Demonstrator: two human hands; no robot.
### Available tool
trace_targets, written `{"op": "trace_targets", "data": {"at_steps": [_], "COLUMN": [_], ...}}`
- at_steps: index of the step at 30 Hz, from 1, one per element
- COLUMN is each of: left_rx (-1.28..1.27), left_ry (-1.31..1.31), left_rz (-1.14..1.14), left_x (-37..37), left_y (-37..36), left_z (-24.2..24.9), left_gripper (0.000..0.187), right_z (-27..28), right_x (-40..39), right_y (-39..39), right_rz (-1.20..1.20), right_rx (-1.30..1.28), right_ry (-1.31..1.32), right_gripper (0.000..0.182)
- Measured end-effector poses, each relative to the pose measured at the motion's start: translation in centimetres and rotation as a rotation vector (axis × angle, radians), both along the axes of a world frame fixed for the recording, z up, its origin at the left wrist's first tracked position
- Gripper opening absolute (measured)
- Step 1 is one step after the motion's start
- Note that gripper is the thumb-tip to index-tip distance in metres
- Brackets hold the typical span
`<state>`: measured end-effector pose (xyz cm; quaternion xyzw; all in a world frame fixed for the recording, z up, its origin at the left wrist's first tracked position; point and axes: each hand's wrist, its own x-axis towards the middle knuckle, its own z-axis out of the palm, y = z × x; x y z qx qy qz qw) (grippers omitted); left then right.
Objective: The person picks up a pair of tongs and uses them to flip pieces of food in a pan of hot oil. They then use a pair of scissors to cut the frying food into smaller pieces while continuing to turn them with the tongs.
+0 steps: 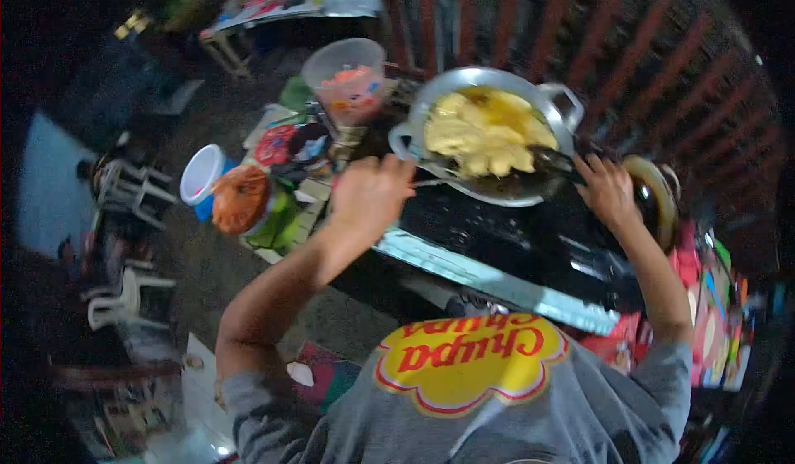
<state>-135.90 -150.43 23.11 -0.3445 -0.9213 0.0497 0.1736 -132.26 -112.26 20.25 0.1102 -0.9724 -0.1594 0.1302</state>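
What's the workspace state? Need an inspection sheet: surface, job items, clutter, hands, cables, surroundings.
Surface: black worktop, light marks on it; pale strip along the near edge.
Job items: metal pan with yellow food in it; dark utensil at the food's edge.
Clutter: clear tub, blue container and orange-topped container at left; round vessel at right.
Hands: right hand holds the dark utensil; left hand blurred beside the pan, grip unclear.
Cables: nothing seen.
Surroundings: dim; slatted barrier beyond the pan, white chair off left.

upside-down red lettering (470,353) "chupa" on the yellow badge (472,389) of a grey t-shirt (609,406), second line (472,326) partly hidden
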Motion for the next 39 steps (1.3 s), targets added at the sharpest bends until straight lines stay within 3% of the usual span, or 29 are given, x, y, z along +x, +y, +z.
{"op": "trace_targets", "data": {"at_steps": [2, 21, 28, 33, 39], "left_rx": [-0.038, 0.005, -0.053, 0.097, 0.108], "left_ry": [-0.046, -0.152, -0.182, -0.038, 0.067], "left_rz": [0.017, 0.056, 0.166, -0.016, -0.071], "left_x": [0.0, -0.3, -0.4, -0.6, -0.7], "left_y": [-0.3, -0.7, -1.5, -2.9, -2.9], "left_z": [0.7, 2.1, 2.1, 0.6, 0.3], "left_gripper": [0.043, 0.04, 0.04, 0.041, 0.046], "right_z": [-0.2, -0.7, -0.8, -0.4, -0.8], "right_x": [0.2, 0.1, -0.6, -1.0, -1.0], "right_y": [0.3, 0.9, 2.8, 3.0, 3.6], "right_rz": [0.006, 0.107, 0.172, 0.129, 0.157], "right_rx": [-0.025, -0.112, -0.177, -0.173, -0.21], "right_ry": [-0.021, -0.003, -0.013, -0.074, -0.044], "right_gripper": [0.058, 0.051, 0.049, 0.048, 0.049]}}
